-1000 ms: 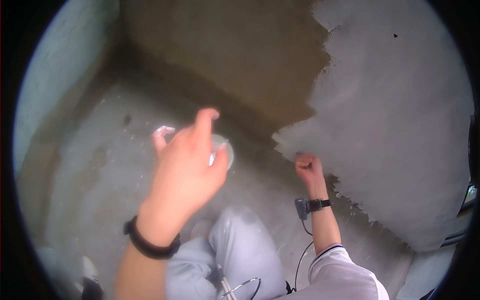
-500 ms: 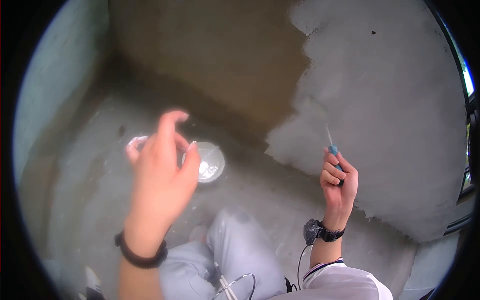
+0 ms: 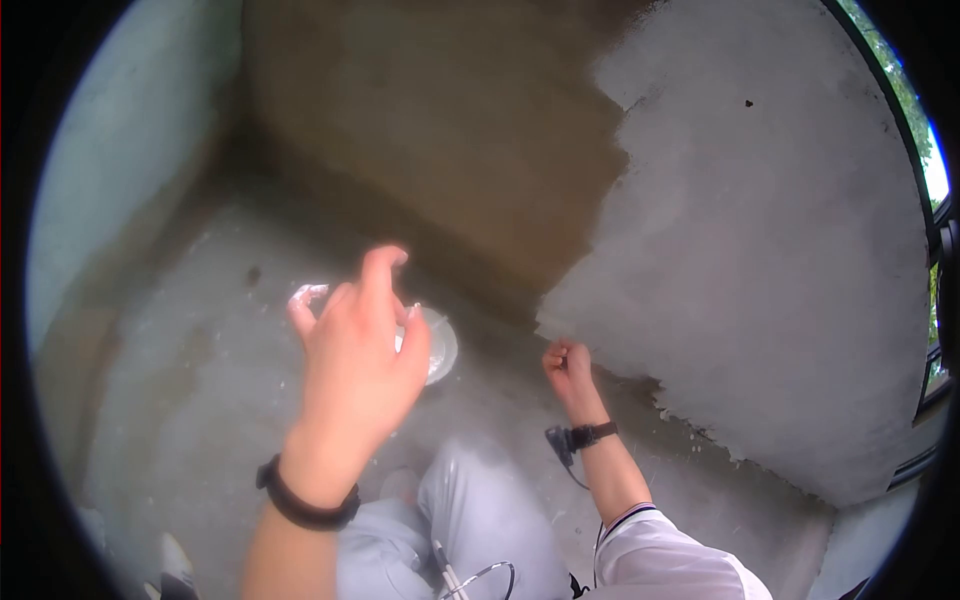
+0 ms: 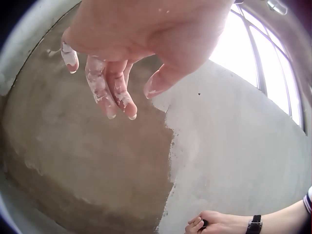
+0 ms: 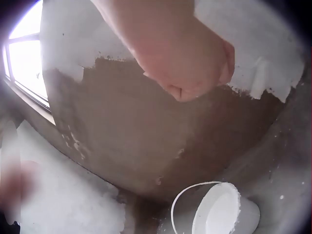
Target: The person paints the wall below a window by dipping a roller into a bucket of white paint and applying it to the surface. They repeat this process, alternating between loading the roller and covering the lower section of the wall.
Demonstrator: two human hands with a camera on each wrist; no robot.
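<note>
My right hand (image 3: 570,368) is curled into a fist low at the wall's coated edge. It grips a tool by its handle, whose dark end (image 4: 204,223) shows in the left wrist view; the tool's head is hidden now. My left hand (image 3: 362,350) hangs in the air over the floor, its fingers loosely bent with nothing between them. White paste smears its fingers (image 4: 100,87). Partly behind it stands a white bucket (image 3: 444,345). In the right wrist view the bucket (image 5: 249,217) has a raised bail and white material inside.
A pale coat (image 3: 760,230) covers the wall's right side with a ragged edge; bare brown wall (image 3: 430,130) lies to its left. Another wall (image 3: 130,170) meets it at a corner. Windows (image 4: 243,44) are at the right. The floor (image 3: 210,400) is spotted white.
My right hand rose with the blue-handled tool, its thin metal shank showing, then came down left to the wall's lower edge. My left hand shifted left, then partly back, staying loosely bent.
</note>
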